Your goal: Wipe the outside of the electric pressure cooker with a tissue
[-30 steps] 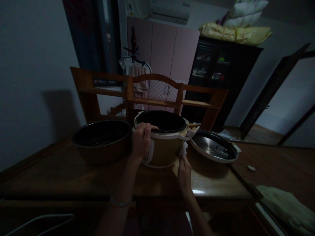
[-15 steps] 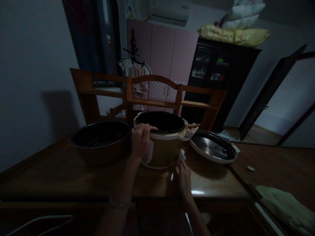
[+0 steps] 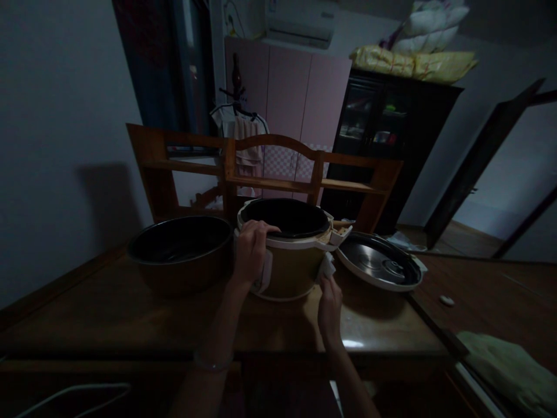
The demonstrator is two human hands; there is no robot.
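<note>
A tan and white rice cooker [image 3: 289,264] stands open on the wooden table [image 3: 130,319], its dark inner pot showing. My left hand [image 3: 251,251] grips the cooker's front left rim, fingers curled over the edge. My right hand [image 3: 329,302] pinches a small white cloth or tissue [image 3: 327,268] and presses it against the cooker's right side. The cooker's lid [image 3: 379,261] hangs open to the right, metal inner plate facing up.
A large dark bowl [image 3: 180,249] sits left of the cooker. A wooden shelf rack [image 3: 270,174] stands behind it. A small white object [image 3: 446,300] and a pale green cloth [image 3: 509,366] lie at the right. A cabinet and wardrobe stand in the background.
My right hand slid the white cloth down the cooker's side and back up again. My left hand stayed on the rim.
</note>
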